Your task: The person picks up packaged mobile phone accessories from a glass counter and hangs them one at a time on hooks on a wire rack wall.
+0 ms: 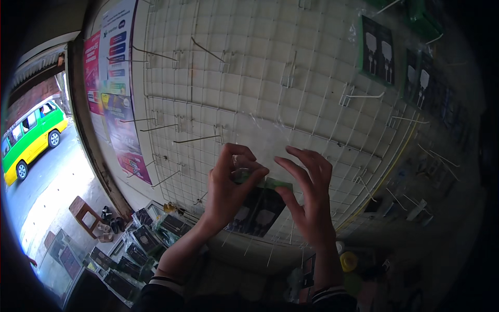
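My left hand point(230, 187) pinches the top of a clear plastic bag around a dark box with a green top edge point(257, 210). The box bears pictures of a charger and hangs low in front of a white wire grid panel point(253, 93). My right hand point(308, 187) is raised at the right of the box, its fingers apart, with the thumb beside the green top edge; whether it touches the box I cannot tell. Clear film shows faintly above and between the hands. The lower part of the box is in shadow.
Metal hooks point(199, 139) stick out from the grid. Similar packaged boxes point(376, 50) hang at the upper right. Several bagged boxes point(146, 240) lie at the lower left, near a wooden stool point(84, 214) and footwear point(113, 224). A green and yellow van point(35, 132) is outside the doorway.
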